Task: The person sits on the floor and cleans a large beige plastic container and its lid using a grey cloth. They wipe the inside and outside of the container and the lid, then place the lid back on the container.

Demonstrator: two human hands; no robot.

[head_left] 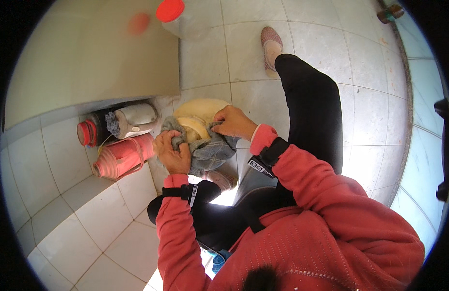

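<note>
A grey plaid cloth [212,151] is bunched between my two hands, over a pale yellow, rounded thing [205,105] that looks like a basin. My left hand [172,153] grips the cloth's left side, fingers curled into the folds. On the far right edge of the cloth, my right hand [234,123] pinches the fabric between thumb and fingers. The cloth sags between both grips, and a yellowish curved part shows in the gap. Folds and fingers hide much of what lies under the cloth.
Left of my hands lie a red thermos flask [121,157], a whitish flask [136,120] and a dark one with a red cap [86,133]. A clear jar with a red lid [170,9] stands at the far left. My legs [312,106] flank the work area.
</note>
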